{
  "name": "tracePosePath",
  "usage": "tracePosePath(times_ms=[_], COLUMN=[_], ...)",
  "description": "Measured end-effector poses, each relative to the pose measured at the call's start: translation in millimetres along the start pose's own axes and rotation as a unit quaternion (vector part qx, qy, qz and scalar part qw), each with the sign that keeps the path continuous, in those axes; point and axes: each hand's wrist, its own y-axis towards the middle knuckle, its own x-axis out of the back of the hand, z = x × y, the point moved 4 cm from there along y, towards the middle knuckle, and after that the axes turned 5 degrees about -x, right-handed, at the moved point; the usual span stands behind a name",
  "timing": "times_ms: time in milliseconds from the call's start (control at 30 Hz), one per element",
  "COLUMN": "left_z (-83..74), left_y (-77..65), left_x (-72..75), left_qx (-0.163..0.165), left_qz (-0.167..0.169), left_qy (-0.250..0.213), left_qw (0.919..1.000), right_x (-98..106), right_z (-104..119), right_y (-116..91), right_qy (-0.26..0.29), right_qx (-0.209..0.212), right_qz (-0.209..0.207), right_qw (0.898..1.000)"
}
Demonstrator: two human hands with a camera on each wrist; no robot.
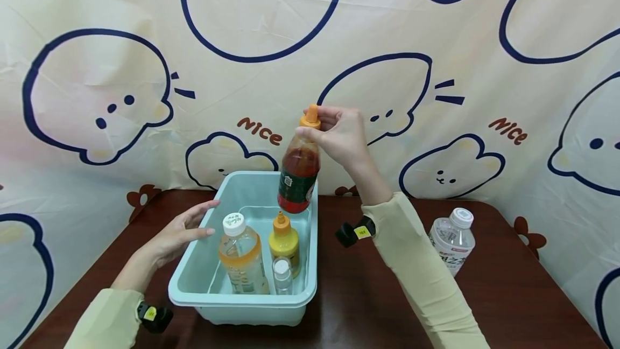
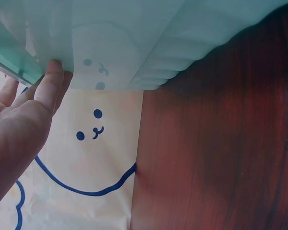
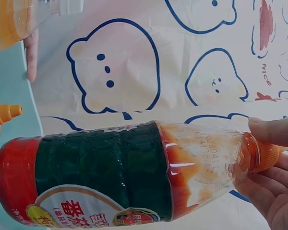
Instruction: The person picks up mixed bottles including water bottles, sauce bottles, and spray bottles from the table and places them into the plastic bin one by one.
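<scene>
My right hand pinches a ketchup bottle by its neck, just under the orange cap. The bottle has red sauce and a dark green label, and it hangs slightly tilted over the far right of a light blue plastic basin. In the right wrist view, thumb and fingers close round the neck of the ketchup bottle. My left hand rests at the basin's left rim with its fingers fairly straight. Fingertips touch the basin's outer wall in the left wrist view.
Inside the basin stand a clear bottle with a white cap and orange band, a yellow squeeze bottle and a small clear bottle. A clear white-capped bottle stands right on the brown table. A cartoon-printed cloth hangs behind.
</scene>
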Motion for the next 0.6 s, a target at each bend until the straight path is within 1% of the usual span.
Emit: tracePosePath(times_ms=[233,600], left_z=[-0.7,-1.4], left_y=[0.7,0.1], left_x=[-0.6,-0.5], left_qx=[0.001,0.002], left_qz=[-0.002,-0.003], left_qy=[0.003,0.007], left_qw=[1.0000,1.0000], right_x=[-8,-20], right_z=[-1,0], right_y=[2,-1], right_qy=[0.007,-0.007], right_qx=[0.006,0.016], right_qz=[0.011,0.015], right_qw=[1.000,1.000])
